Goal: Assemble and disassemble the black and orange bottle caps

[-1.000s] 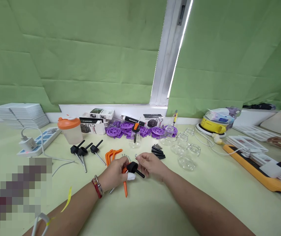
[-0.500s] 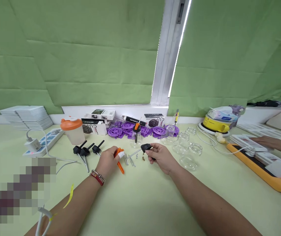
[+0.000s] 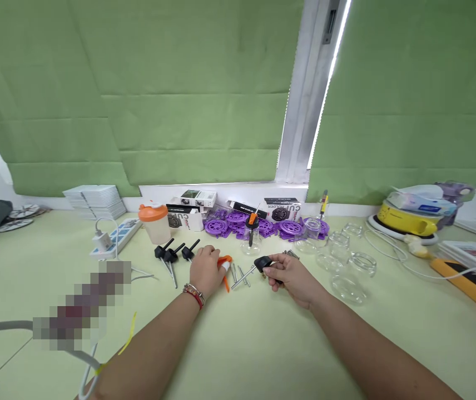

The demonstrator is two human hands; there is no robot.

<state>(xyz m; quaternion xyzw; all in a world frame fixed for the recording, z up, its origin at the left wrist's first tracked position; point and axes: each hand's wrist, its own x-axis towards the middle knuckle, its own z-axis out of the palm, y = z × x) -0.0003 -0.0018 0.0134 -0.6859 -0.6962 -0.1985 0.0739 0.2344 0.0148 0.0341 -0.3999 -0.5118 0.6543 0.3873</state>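
My right hand (image 3: 291, 276) pinches a black angular knob (image 3: 263, 263) with a thin metal rod, which points left and down towards the table. My left hand (image 3: 207, 271) rests low over the table, its fingers curled around an orange-and-white tool (image 3: 223, 265); its kind is mostly hidden. Several metal pins (image 3: 243, 275) lie between the hands, close to the rod's end. Left of my left hand are several more black knobs with rods (image 3: 172, 255). Behind my right hand lies a small pile of screws (image 3: 291, 254).
Purple wheel-shaped parts (image 3: 238, 219) lie along the back with printed boxes (image 3: 282, 210). A screwdriver (image 3: 252, 222) stands in a clear cup. Clear plastic pieces (image 3: 348, 289) are at right, near an orange-edged power strip (image 3: 467, 283). An orange-lidded cup (image 3: 153, 219) stands left.
The view has turned left, so everything sits further right. My right hand has lowered slightly, and the rod now slants down more. My left hand stays beside the orange-and-white tool.
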